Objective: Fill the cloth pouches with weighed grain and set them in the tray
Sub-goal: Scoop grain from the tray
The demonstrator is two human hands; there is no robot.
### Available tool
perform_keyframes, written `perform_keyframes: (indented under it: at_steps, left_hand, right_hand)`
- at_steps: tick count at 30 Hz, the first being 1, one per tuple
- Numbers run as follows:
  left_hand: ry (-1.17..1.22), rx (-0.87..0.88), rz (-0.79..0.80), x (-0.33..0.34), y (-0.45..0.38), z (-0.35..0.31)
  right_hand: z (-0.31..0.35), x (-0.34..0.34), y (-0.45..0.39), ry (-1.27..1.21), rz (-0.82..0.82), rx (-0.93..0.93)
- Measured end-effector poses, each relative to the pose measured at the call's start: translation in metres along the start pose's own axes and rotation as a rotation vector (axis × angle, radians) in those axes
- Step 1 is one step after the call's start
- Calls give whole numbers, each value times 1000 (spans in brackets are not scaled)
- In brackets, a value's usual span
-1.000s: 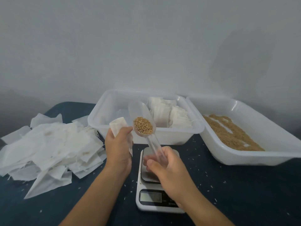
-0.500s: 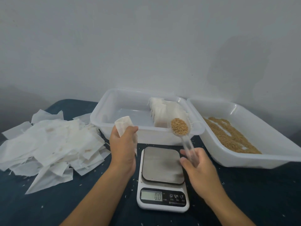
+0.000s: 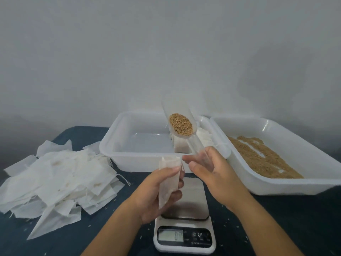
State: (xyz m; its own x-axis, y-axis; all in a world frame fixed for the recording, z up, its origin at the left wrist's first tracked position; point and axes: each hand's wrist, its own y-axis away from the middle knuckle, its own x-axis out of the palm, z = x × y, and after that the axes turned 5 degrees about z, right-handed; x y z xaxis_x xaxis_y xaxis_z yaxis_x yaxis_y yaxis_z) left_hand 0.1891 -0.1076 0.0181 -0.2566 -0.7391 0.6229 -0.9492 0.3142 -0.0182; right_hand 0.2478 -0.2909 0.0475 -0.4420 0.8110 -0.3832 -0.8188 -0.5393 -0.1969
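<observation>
Left hand [image 3: 158, 193]: my fingers curled round an empty pouch [image 3: 168, 179], mouth up, over the scale [image 3: 184, 218].
Right hand [image 3: 212, 172]: gripping clear scoop [image 3: 181, 126] by its handle, bowl tilted up toward 12 o'clock, w/ grain [image 3: 181, 124] in it.
Pouch vs scoop: mouth just beside my right fingertips, apart from the bowl.
Tray [image 3: 129, 159]: at 12 o'clock behind scale; filled pouches [image 3: 181, 147] stacked at its right end.
Grain bin [image 3: 295, 185]: at 2 o'clock, touching tray.
Spare pouches [image 3: 55, 178]: heap at 9 o'clock on bench [image 3: 276, 228].
Scale display: lit, digits unreadable.
</observation>
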Motion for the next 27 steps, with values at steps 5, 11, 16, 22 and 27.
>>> perform_keyframes:
  at_steps: [5, 11, 16, 22, 27]
  left_hand:
    - [-2, -44, 41, -2, 2, 2]
    - [-51, -81, 67, 3, 2, 7]
    - [-95, -83, 135, 6, 3, 6]
    - [-234, 23, 56, 2, -2, 6]
    - [-507, 52, -123, 1, -8, 12]
  right_hand:
    - [4, 10, -7, -28, 107, -62]
    - [2, 13, 0, -91, 54, -112]
    - [3, 12, 4, -141, -27, -114]
    - [-3, -3, 3, -46, -160, -123]
    - [-8, -10, 3, -15, -235, -107]
